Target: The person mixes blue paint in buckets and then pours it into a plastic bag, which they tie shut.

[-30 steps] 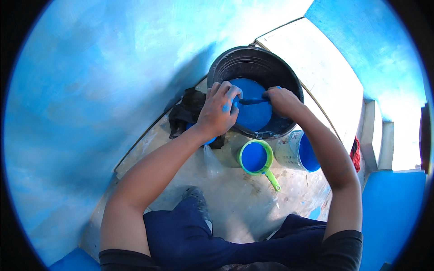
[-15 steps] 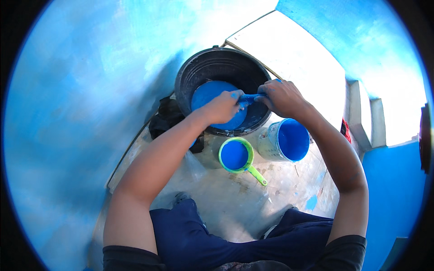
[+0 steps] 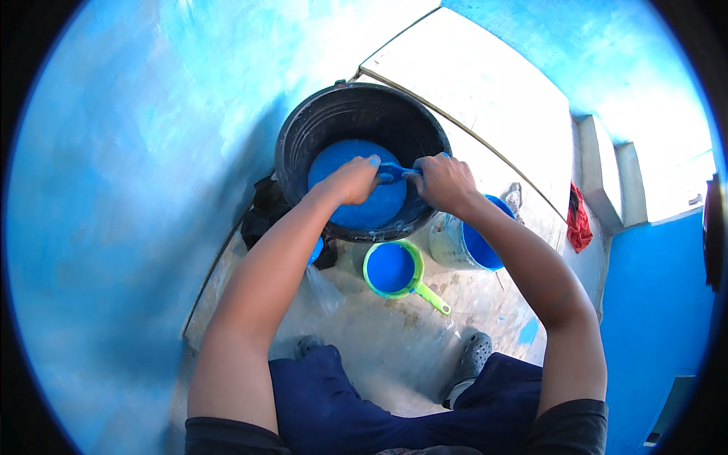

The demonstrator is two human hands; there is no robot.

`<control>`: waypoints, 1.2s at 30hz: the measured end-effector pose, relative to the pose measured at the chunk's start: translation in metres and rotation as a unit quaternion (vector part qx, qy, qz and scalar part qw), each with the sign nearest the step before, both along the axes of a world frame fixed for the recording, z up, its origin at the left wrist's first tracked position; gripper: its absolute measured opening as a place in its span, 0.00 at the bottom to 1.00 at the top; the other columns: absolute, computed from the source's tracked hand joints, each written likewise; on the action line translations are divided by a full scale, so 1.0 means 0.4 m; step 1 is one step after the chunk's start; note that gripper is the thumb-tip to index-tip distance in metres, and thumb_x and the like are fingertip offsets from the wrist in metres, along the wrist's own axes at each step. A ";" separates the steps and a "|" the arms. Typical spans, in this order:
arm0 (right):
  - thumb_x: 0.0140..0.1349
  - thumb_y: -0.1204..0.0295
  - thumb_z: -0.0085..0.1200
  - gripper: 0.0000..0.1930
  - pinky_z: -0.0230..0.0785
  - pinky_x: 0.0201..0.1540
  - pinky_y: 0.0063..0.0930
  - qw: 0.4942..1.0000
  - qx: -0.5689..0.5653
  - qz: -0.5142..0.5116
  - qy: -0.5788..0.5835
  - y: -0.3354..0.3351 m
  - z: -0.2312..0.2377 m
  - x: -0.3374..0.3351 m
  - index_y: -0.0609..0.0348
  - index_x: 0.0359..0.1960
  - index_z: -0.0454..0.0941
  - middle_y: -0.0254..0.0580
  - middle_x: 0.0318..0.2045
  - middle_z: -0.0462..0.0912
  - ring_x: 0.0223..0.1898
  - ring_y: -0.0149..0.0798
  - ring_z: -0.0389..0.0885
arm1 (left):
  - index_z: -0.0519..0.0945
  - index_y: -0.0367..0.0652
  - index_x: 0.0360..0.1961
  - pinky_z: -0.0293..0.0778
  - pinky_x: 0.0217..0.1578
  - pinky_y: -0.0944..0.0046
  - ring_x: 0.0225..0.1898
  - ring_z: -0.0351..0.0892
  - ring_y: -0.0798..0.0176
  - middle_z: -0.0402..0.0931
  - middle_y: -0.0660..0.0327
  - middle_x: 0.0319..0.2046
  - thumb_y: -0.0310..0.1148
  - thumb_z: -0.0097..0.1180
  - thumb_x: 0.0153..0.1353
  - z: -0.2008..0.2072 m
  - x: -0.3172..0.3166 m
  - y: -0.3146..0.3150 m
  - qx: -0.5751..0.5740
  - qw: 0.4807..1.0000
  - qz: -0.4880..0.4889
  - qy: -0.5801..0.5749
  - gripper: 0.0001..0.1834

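A large black tub (image 3: 356, 114) stands ahead of me with a pool of blue paint (image 3: 364, 218) in its bottom. Over it, both my hands are closed on a twisted, paint-soaked blue strip (image 3: 397, 174), cloth-like, its exact kind unclear. My left hand (image 3: 354, 180) grips one end above the paint. At the tub's right side, my right hand (image 3: 446, 183) pinches the other end. Blue paint marks the fingers. Nearer to me, a light-green dipper (image 3: 434, 299) holds blue paint. Right of it, a whitish bucket (image 3: 450, 241), blue inside, is partly hidden by my right forearm.
Left of the tub lies a black plastic bag (image 3: 265, 206), close to the blue-painted wall (image 3: 114, 189). A red cloth (image 3: 578, 220) lies to the right, by a pale ledge. My feet in grey clogs (image 3: 475, 353) stand on the paint-spotted floor (image 3: 394, 341).
Both hands have drawn slightly closer together, with the blue strip still between them. The view has shifted a little, uncovering more of the red cloth and my right clog.
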State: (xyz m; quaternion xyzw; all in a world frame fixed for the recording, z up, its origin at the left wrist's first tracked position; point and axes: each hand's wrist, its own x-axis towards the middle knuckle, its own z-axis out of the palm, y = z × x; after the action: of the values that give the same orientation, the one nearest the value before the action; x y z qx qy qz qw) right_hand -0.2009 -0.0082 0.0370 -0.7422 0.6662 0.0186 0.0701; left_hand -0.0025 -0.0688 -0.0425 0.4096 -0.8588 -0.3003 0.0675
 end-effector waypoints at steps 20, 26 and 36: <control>0.68 0.67 0.55 0.09 0.77 0.42 0.50 0.995 -0.084 -0.042 -0.035 0.207 0.200 -0.241 0.60 0.39 0.83 0.53 0.37 0.86 0.41 0.56 0.86 | 0.76 0.39 0.47 0.74 0.49 0.49 0.46 0.78 0.45 0.77 0.52 0.38 0.22 0.61 0.56 0.130 -0.119 0.054 -0.185 0.968 0.069 0.155 0.17; 0.65 0.69 0.58 0.14 0.76 0.51 0.43 0.967 -0.064 -0.177 -0.171 0.298 0.234 -0.508 0.64 0.48 0.84 0.59 0.38 0.87 0.44 0.55 0.87 | 0.75 0.40 0.48 0.73 0.52 0.49 0.49 0.76 0.44 0.75 0.50 0.41 0.22 0.61 0.56 0.222 -0.325 0.156 -0.179 0.969 -0.042 0.164 0.17; 0.61 0.69 0.66 0.14 0.76 0.52 0.37 0.962 -0.035 -0.191 -0.193 0.422 0.253 -0.702 0.62 0.47 0.88 0.52 0.43 0.89 0.44 0.46 0.86 | 0.67 0.28 0.64 0.72 0.60 0.44 0.56 0.76 0.30 0.75 0.32 0.54 0.38 0.61 0.63 0.076 -0.465 0.185 -0.043 0.994 -0.068 -0.079 0.34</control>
State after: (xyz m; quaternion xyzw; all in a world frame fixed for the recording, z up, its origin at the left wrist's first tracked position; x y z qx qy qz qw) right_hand -0.4816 0.1606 0.1381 -0.5925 0.7698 -0.1620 0.1733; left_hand -0.1886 0.0050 -0.0120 0.3692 -0.8995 -0.2337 -0.0042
